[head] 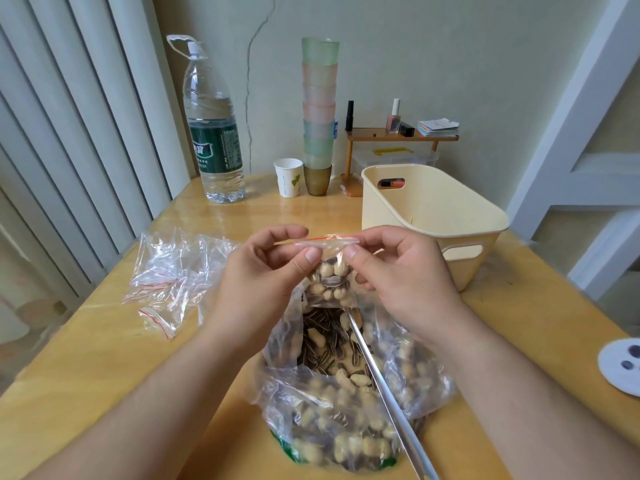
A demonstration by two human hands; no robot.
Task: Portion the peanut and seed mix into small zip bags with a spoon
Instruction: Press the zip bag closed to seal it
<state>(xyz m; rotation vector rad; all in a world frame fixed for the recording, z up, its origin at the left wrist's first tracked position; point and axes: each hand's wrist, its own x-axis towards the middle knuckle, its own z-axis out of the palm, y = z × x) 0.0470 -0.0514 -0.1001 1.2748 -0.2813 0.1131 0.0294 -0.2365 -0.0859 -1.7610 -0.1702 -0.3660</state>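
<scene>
A small zip bag [330, 278] filled with peanuts and striped seeds hangs above the table centre. My left hand [263, 271] pinches the left end of its red-lined zip strip, and my right hand [398, 271] pinches the right end. Below it lies a large clear plastic bag [346, 393] of peanut and seed mix, open at the top. A metal spoon [384, 386] stands in that bag, its handle slanting toward the near edge; its bowl is buried in the mix.
A pile of empty small zip bags [173, 275] lies at the left. A cream plastic basket [433, 216] stands at the right. A water bottle [213, 133], paper cup [288, 176], stacked cups [318, 109] and a small shelf [398, 140] line the back.
</scene>
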